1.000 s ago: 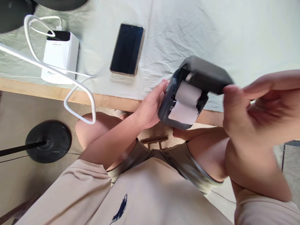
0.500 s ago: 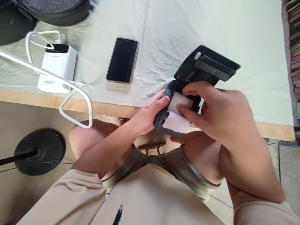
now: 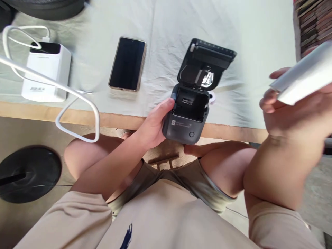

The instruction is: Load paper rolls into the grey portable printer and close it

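At the far left of the desk (image 3: 77, 116), a white power bank (image 3: 45, 76) sits with a white cable (image 3: 64, 103) looping off the front edge, and a dark phone (image 3: 127, 64) lies face up just to its right on the pale cloth.

The left hand (image 3: 153, 126) cradles a small dark printer (image 3: 188, 117) at the desk's front edge, above the knees. Its grip is closed around the left side of the body, thumb lying along the upper left rim and fingers wrapped underneath. The lid (image 3: 204, 64) stands fully open, tilted back over the cloth, and the paper bay below it shows empty, with only a small label visible inside.

Further right, the right hand (image 3: 293, 107) is raised well apart from the printer, its grip clamped on a white paper roll (image 3: 303, 83) that is blurred and runs out of the picture at the right edge. Thumb and fingers pinch the near end; how tightly, I cannot tell.

Judging from this, the step in hand is the paper change: roll out, bay bare. A next move would call for the left hand to keep the printer level and the lid open, so that a roll can be lowered squarely between the bay walls.
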`<action>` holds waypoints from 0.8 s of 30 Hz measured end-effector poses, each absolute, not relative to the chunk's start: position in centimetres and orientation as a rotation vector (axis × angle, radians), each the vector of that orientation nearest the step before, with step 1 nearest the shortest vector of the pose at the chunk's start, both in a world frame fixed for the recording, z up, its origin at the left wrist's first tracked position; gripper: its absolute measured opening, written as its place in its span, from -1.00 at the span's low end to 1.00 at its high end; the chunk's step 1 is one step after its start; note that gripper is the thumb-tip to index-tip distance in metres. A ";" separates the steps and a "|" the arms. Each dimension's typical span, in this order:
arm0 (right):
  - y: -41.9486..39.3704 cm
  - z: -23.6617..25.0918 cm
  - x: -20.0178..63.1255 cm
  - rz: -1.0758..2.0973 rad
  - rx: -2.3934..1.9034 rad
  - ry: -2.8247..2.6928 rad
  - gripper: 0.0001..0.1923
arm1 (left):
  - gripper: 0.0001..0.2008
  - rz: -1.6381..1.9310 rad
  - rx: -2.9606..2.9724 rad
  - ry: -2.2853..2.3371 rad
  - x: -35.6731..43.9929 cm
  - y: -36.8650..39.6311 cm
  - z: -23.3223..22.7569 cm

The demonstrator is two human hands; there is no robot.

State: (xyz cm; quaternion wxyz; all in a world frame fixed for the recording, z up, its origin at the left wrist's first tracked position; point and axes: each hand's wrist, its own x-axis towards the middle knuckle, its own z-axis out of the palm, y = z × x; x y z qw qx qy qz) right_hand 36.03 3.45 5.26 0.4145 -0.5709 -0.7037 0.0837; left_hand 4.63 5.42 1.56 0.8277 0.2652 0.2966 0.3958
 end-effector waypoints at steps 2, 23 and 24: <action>4.6 3.0 37.5 0.242 -1.440 -1.623 -0.54 | -0.63 0.862 0.516 0.639 4.5 5.3 1.4; 3.5 2.8 26.9 -0.137 -1.768 -2.019 -0.60 | -0.69 1.049 0.278 0.771 5.1 5.5 2.8; 3.8 2.6 26.5 -0.047 -1.852 -2.033 -0.62 | -0.68 1.058 0.255 0.779 5.1 5.5 2.9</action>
